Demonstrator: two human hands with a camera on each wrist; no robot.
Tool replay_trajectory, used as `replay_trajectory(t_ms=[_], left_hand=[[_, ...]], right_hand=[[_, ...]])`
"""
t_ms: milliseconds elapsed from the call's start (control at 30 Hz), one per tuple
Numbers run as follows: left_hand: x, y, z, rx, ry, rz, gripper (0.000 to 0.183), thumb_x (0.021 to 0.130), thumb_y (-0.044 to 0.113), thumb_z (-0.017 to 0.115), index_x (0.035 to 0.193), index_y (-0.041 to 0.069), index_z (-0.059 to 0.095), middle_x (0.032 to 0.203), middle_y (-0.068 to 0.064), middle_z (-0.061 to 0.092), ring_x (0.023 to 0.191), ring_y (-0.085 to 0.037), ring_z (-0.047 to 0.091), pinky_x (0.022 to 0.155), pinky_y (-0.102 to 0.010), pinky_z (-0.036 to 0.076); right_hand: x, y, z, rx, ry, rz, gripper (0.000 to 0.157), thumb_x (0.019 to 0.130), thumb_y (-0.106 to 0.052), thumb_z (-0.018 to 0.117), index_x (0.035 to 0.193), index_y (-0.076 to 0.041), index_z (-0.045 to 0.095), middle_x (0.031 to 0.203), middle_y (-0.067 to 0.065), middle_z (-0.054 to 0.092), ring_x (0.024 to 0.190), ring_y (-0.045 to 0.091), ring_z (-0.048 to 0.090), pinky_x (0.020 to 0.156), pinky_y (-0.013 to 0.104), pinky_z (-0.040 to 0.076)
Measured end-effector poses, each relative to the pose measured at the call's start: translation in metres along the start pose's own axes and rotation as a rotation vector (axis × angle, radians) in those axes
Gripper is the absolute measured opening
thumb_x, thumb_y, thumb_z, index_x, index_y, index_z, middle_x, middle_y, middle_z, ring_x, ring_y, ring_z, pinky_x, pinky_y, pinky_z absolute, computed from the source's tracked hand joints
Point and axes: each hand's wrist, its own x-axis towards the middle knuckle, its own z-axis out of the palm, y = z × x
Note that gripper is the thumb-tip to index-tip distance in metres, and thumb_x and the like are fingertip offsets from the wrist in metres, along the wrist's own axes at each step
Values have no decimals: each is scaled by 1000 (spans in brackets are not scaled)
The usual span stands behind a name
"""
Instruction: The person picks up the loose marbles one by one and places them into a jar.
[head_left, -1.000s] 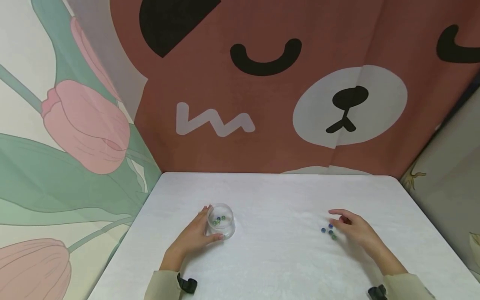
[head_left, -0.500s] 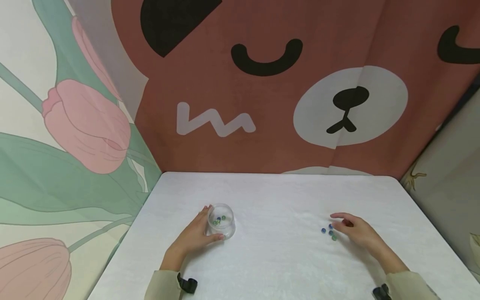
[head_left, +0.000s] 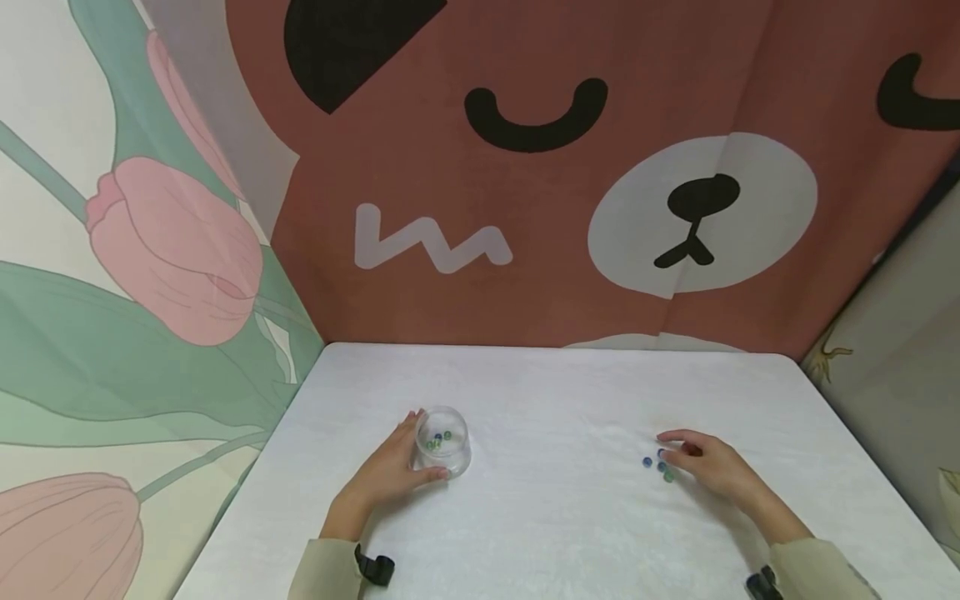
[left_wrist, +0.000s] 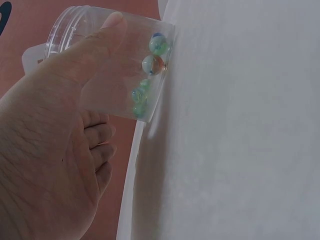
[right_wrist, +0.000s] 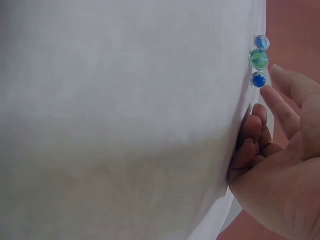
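In the head view, four loose marbles [head_left: 662, 467] are seen on the bench [head_left: 540, 533], just to the left of the right hand [head_left: 716, 467], by which they are much more nearly reached than by the left hand [head_left: 393, 467]. One blue marble is placed right at the right thumb's tip, two more are set on the near side of it, and another blue one is set a little further left. Whether any is touched cannot be told. The thumb and forefinger of the right hand are held apart with nothing seen pinched between them, while its other fingers are tucked in. No long axis is offered by a round marble, so the approach is judged to depend mainly on side: the cluster is lined up with the gap's lower edge, toward the thumb, rather than centred. Well apart, on the left side, an upright clear cup [head_left: 456, 454] is gripped between the left hand's thumb and fingers, and a few marbles are seen on its floor.
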Motion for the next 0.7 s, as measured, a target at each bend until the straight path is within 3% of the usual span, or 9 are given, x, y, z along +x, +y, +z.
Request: replay_trajectory(t_ms=[700], left_hand=[[0, 1, 0, -7, -2, -9, 116, 76, 69, 76, 162, 11, 23, 168, -11, 22, 155, -28, 19, 124, -52, 22]], right_hand=[[5, 1, -1, -34, -25, 27, 42, 96, -38, 69, 128, -10, 70, 112, 10, 66, 99, 26, 54, 85, 45, 45]])
